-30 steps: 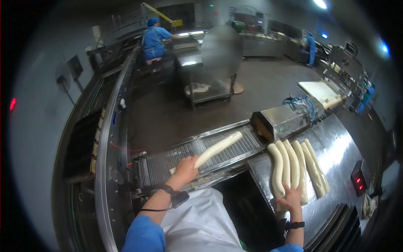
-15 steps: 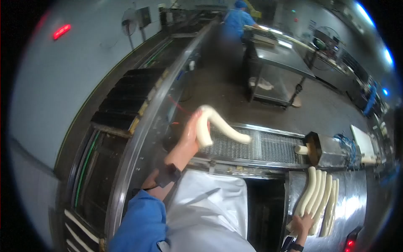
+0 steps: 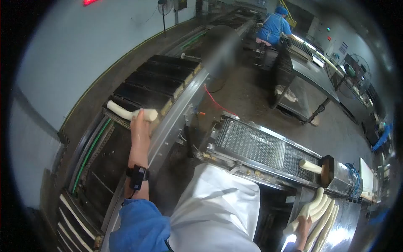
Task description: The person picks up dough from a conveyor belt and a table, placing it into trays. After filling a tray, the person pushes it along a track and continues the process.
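Observation:
My left hand (image 3: 140, 122) is closed around one end of a long, pale dough log (image 3: 119, 110). The log lies over the nearest of the black baking pans (image 3: 153, 77) on the left conveyor. At the lower right, my right hand (image 3: 303, 229) is closed on the leftmost dough log (image 3: 308, 208) of a group lying side by side on a metal table (image 3: 346, 218). Some of its fingers are hidden by the dough. Another dough log (image 3: 310, 166) sticks out of a metal outlet box (image 3: 336, 176) onto a mesh belt (image 3: 252, 145).
A steel rail (image 3: 174, 122) runs between me and the pans. More pans with dough strips (image 3: 75, 214) stand at the lower left. A person in blue (image 3: 273, 28) works at the back, near a steel table (image 3: 312, 77). A red hose (image 3: 216, 101) hangs beyond the rail.
My left hand has carried its dough log left from over the mesh belt to the black pans. The log at the outlet has come out further. My right hand stays at the dough group.

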